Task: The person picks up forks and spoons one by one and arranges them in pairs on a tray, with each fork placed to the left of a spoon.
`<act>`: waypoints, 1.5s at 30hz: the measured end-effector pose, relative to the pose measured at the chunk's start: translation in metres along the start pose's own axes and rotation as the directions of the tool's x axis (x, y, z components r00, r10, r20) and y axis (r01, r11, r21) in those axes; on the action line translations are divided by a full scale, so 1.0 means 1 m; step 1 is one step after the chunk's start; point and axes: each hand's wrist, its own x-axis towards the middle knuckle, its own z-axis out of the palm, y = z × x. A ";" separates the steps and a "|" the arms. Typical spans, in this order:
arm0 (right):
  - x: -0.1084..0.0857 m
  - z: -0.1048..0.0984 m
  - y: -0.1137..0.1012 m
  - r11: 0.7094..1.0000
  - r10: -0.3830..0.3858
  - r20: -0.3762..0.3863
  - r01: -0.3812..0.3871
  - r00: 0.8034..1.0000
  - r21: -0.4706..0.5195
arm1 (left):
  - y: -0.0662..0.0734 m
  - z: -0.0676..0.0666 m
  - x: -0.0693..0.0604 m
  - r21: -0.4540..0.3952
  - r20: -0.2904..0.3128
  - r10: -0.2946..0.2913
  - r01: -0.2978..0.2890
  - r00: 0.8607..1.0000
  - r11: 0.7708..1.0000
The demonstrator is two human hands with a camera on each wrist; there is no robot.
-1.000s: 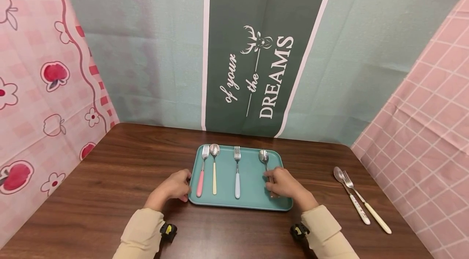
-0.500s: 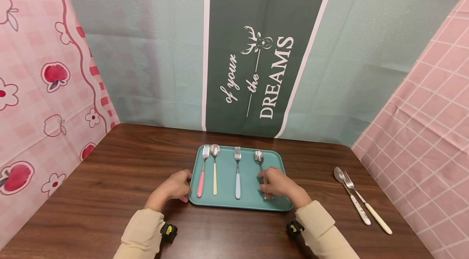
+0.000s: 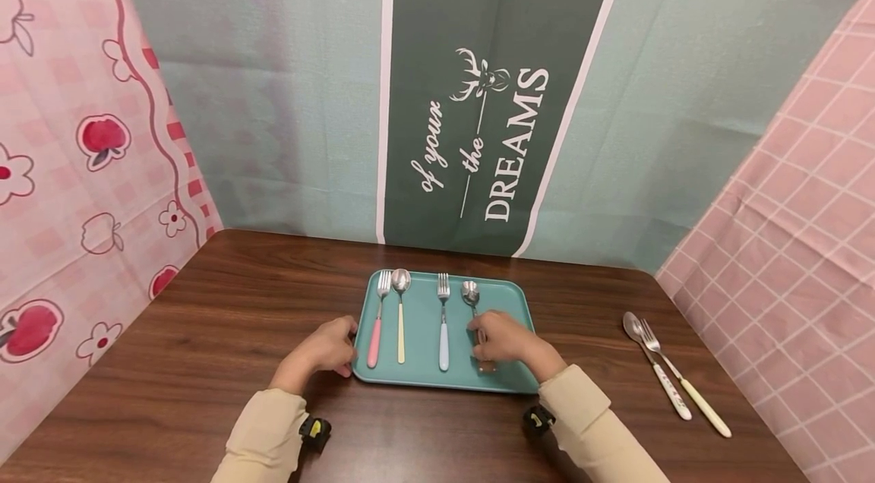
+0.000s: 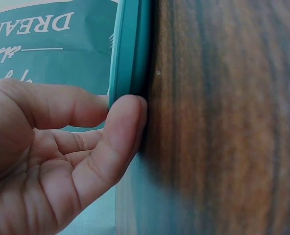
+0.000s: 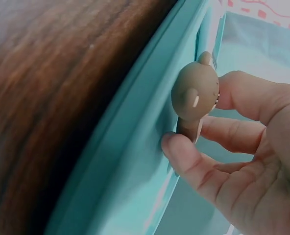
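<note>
A teal tray (image 3: pixel 424 378) carries a pink-handled fork (image 3: pixel 374 339), a cream-handled spoon (image 3: pixel 400 323) and a blue-handled fork (image 3: pixel 443 342). My left hand (image 3: pixel 330 346) pinches the tray's left edge between thumb and finger, as the left wrist view shows at the tray rim (image 4: pixel 130 58). Over the right part of the tray, my right hand (image 3: pixel 504 339) grips the handle of a spoon whose metal bowl (image 3: pixel 470 292) points toward the back. In the right wrist view the handle's brown animal-head end (image 5: pixel 194 93) sits between the thumb and fingers of my right hand (image 5: pixel 253 147).
On the wooden table (image 3: pixel 260 301), right of the tray, lie a spoon with a patterned white handle (image 3: pixel 672 390) and a cream-handled fork (image 3: pixel 706 407), crossing near their heads. Fabric hangs at the back (image 3: pixel 307 126) and along both sides.
My right hand has moved left across the tray with the brown-ended spoon, bringing it closer to the blue-handled fork. My left hand has stayed at the tray's left edge.
</note>
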 end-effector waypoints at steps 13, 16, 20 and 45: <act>0.015 0.000 -0.014 0.996 0.010 0.022 -0.008 1.000 -0.084 | 0.000 -0.002 -0.001 0.006 0.002 -0.003 0.003 1.000 1.000; 0.017 0.002 -0.016 0.996 0.033 0.016 -0.032 0.999 -0.088 | 0.000 -0.002 -0.001 0.007 0.002 -0.004 0.004 1.000 1.000; 0.019 0.003 -0.016 0.996 0.046 0.011 -0.045 0.999 -0.080 | 0.000 -0.001 -0.001 0.007 0.001 -0.006 0.006 1.000 1.000; 0.013 0.004 -0.011 1.000 0.021 0.006 -0.021 1.000 -0.021 | 0.001 -0.001 0.000 0.005 0.007 -0.008 0.008 1.000 1.000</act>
